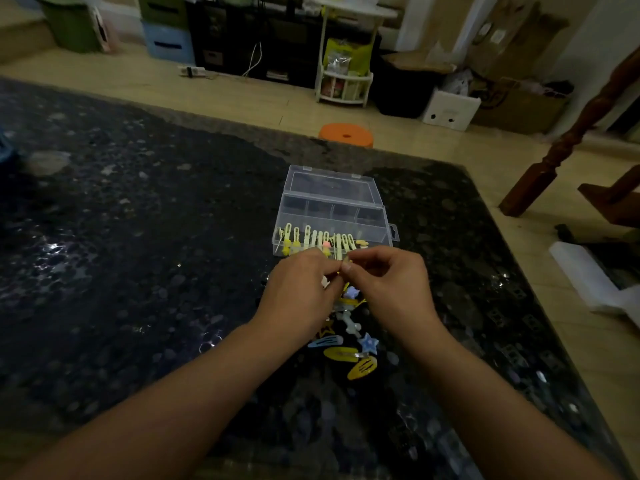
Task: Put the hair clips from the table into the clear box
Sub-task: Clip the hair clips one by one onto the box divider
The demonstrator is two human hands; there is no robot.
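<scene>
Small pale yellow hair clip [346, 260]: pinched between the fingertips of my left hand [304, 285] and my right hand [388, 285], just at the near wall of the clear plastic compartment box [367, 220]. Both hands have fingers curled in on the clip; only a sliver of it shows between them, so its shape cannot be told.

Box: transparent, rectangular, lid [332, 183] hinged open and leaning back on the far side. Far row shows four divided compartments, dark through the plastic. Near row holds a line of pale yellow clips [318, 239] standing side by side, roughly ten; exact count uncertain where my fingers cover the right end. Some carry small charms, yellow and one pink.

Loose pile of clips [349, 337] on the table, below and between my wrists, touching one another. Countable ones: two yellow oval snap clips, one pale blue snap clip, one blue star-shaped clip, one light grey bone-shaped clip, one pale blue rounded charm near my right thumb. More lie partly hidden under my hands.

Surface: dark, glossy, speckled tabletop [138, 237]. Beyond its far edge, a round orange plastic stool [346, 135] on the pale floor. A brown turned wooden post [571, 133] stands at right.
</scene>
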